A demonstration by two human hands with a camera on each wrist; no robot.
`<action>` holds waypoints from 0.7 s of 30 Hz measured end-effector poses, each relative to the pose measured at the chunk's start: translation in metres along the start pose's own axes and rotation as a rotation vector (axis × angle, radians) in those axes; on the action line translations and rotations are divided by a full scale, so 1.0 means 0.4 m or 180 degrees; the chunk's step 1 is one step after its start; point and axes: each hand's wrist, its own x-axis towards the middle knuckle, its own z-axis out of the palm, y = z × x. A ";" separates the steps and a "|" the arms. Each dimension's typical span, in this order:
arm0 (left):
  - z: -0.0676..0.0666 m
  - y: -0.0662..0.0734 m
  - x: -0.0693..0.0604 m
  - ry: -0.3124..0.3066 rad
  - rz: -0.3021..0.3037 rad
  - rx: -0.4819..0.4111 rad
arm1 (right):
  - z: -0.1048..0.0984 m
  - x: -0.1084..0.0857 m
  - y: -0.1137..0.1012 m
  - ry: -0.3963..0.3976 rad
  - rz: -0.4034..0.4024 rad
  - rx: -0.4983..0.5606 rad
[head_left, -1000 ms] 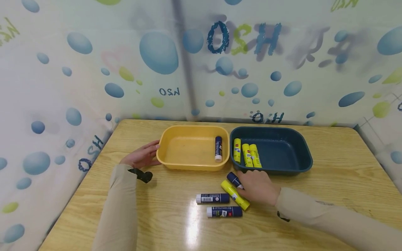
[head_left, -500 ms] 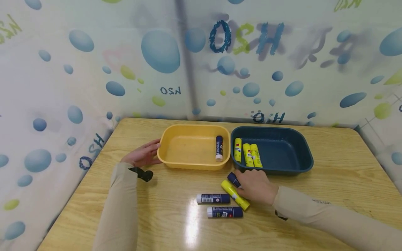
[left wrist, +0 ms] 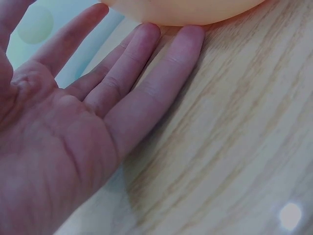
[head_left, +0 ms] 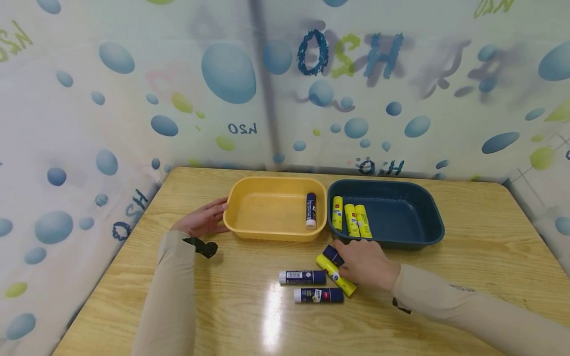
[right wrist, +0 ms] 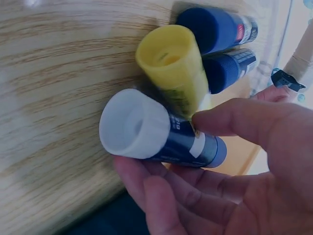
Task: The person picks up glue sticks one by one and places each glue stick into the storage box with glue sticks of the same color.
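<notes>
My right hand (head_left: 369, 264) pinches a dark blue glue stick (right wrist: 183, 139) with a white end, thumb on one side and fingers on the other; in the head view the hand hides much of it. Beside it lies a yellow glue stick (head_left: 336, 275), close to my thumb. Two more blue glue sticks (head_left: 303, 277) lie just left of that on the table. With fingers extended, my left hand (head_left: 202, 220) touches the left side of a yellow-orange bin (head_left: 271, 235). In the left wrist view its fingertips (left wrist: 190, 36) meet the bin's wall.
One blue glue stick (head_left: 310, 210) lies inside the yellow-orange bin, near its right wall. Against that bin stands a dark blue bin (head_left: 434, 230), with three yellow glue sticks (head_left: 352, 220) at its left end. A patterned sheet (head_left: 285, 99) hangs behind the wooden table (head_left: 240, 306).
The two blue glue sticks left of the yellow one have rolled slightly away from me. The gripped stick and the yellow one have shifted a little right with my right hand. My left hand stays put.
</notes>
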 end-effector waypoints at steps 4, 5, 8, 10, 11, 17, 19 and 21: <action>0.000 0.000 0.001 0.0001 0.0004 -0.0013 | -0.006 -0.002 -0.001 0.0029 -0.0041 0.0044; 0.000 0.000 0.001 0.0004 0.0000 -0.0021 | -0.008 -0.002 -0.002 0.0029 -0.0039 0.0059; 0.001 0.000 0.002 0.0012 -0.0003 -0.0022 | -0.013 -0.002 -0.005 0.0049 -0.0041 0.0085; 0.000 0.000 0.003 0.0011 0.0001 -0.0008 | -0.015 -0.003 -0.008 0.0073 -0.0048 0.0094; 0.000 0.000 0.003 0.0033 -0.0005 -0.0011 | -0.016 -0.003 -0.009 0.0084 -0.0047 0.0101; 0.002 0.000 0.001 0.0035 0.0011 0.0036 | -0.025 0.000 -0.020 0.0069 0.0013 0.0137; 0.003 0.001 0.000 0.0016 0.0018 0.0062 | -0.032 0.001 -0.026 0.0052 0.0032 0.0152; 0.003 0.001 -0.002 -0.0001 0.0026 0.0082 | -0.041 0.003 -0.032 0.0035 0.0048 0.0164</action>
